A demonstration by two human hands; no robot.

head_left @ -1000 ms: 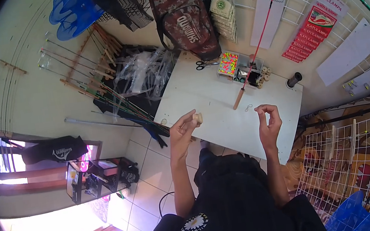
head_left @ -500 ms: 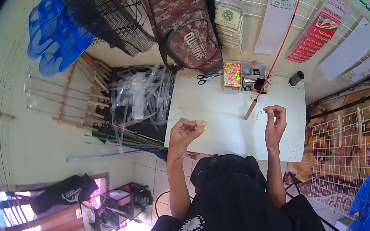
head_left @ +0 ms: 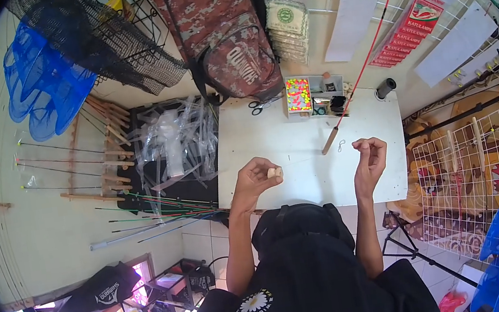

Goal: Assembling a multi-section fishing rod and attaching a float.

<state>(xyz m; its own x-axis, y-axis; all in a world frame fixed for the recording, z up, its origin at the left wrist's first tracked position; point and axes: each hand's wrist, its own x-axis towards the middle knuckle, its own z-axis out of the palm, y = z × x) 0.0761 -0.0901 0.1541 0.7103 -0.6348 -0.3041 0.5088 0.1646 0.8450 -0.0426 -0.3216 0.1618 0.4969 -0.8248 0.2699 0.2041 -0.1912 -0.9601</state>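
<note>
I see left hand (head_left: 257,178) pinching a small pale spool (head_left: 275,171), right hand (head_left: 369,155) pinched, likely on line, over the worktop (head_left: 299,149); next probably needs steady tension.

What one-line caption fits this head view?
Left hand pinches a small pale spool, right hand raised, above a white table.

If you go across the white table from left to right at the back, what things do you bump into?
Scissors → box of bright beads → black spool.
</note>
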